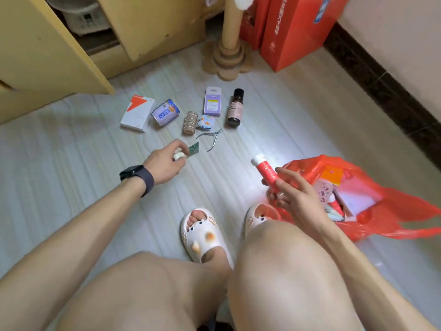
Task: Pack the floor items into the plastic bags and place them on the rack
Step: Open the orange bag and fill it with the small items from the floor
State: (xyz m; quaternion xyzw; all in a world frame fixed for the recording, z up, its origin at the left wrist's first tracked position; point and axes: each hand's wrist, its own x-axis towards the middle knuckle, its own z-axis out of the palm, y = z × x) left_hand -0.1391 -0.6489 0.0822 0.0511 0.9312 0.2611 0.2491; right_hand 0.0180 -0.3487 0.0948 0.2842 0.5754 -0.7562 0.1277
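First, white box: flat on the floor, just beside a purple can on its side.
Left hand: fingers curled, pinching a small green tube above the floor.
Loose items: tape stack, nippers, brown bottle, all on the floor ahead.
Right hand: thumb and partly spread fingers grip the red tube.
Red plastic bag: open on the floor at far right, items inside.
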